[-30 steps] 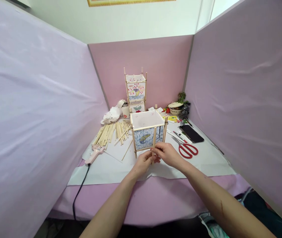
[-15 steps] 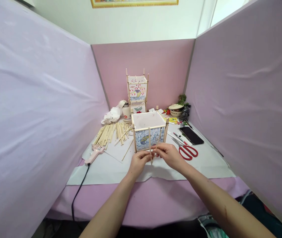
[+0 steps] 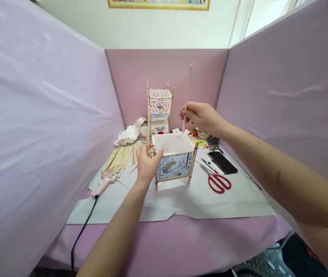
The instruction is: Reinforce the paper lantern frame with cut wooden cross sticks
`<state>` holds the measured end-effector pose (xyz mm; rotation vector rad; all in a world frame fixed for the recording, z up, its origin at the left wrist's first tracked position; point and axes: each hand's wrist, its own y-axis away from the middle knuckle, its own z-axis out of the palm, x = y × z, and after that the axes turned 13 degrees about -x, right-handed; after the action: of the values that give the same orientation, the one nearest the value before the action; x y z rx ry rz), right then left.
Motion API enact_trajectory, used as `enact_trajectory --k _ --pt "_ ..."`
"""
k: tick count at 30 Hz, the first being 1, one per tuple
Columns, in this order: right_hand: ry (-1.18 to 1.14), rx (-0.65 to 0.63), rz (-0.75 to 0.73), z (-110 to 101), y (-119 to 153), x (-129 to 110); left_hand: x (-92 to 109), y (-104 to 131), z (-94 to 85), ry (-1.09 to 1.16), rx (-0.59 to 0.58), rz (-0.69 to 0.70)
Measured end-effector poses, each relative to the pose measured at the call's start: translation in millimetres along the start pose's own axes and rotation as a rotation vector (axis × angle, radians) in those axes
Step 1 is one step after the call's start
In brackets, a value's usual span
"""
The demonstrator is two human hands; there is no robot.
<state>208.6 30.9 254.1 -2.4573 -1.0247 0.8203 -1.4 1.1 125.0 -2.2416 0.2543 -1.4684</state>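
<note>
We see an open box (image 3: pixel 175 164) with blue dots on its front and stick posts at its corners, standing upright on short legs in the middle of the tabletop (image 3: pixel 210 206). The left hand (image 3: pixel 147 165) is at the box's near left corner, with the thumb on the front and the fingers bent by the corner post, maybe to keep the box from sliding. A thin stick (image 3: pixel 148 127) seems to stand up from those fingers, but we cannot tell if that grip pinches it or just rests there. The right hand (image 3: pixel 200 114) has a tight little grip, thumb and fingertips closed on a pale stick (image 3: pixel 189 82). It holds it low, probably so the bottom end is easy to aim (that end is right by the far right corner post, and we can't tell if they touch). The right arm reaches in high from the right, wrist bent a bit down, and the left arm comes up low from the near edge. The stick pile (image 3: pixel 120 159) and the pink tool (image 3: pixel 104 186) lie toward the left edge, the red scissors (image 3: pixel 220 182) and phone (image 3: pixel 223 162) toward the right edge, perhaps to leave working room, and a painted tower (image 3: pixel 160 107) stands toward the far edge.
</note>
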Motion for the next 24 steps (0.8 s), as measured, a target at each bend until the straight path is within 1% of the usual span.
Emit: enact_trajectory --k 2,4,7,10,11,13,15,17,20,24 --pt "0.091 -0.148 0.016 9 -17 12 -8 -10 0.3 -0.004 -0.088 0.016" --pt "0.172 -0.259 0.028 17 -27 18 -16 -15 -3.4 0.019 -0.140 0.035" --pt "0.265 -0.399 0.061 22 -34 18 -25 -22 -12.9 0.066 -0.201 0.036" --pt "0.311 -0.519 0.093 18 -35 11 -31 -33 -19.2 0.097 -0.281 0.031" --pt "0.309 -0.545 0.100 15 -35 8 -34 -39 -19.7 0.116 -0.314 0.037" --pt "0.274 -0.549 0.105 7 -35 3 -38 -52 -18.9 0.179 -0.387 0.036" --pt "0.220 -0.529 0.108 -1 -35 -1 -43 -66 -17.1 0.261 -0.455 0.001" --pt "0.189 -0.549 0.116 -5 -35 -3 -49 -76 -16.0 0.324 -0.519 -0.040" --pt "0.189 -0.649 0.115 -3 -37 -3 -57 -81 -17.1 0.387 -0.575 -0.072" --pt "0.227 -0.746 0.089 8 -42 1 -61 -77 -22.6 0.531 -0.578 -0.119"
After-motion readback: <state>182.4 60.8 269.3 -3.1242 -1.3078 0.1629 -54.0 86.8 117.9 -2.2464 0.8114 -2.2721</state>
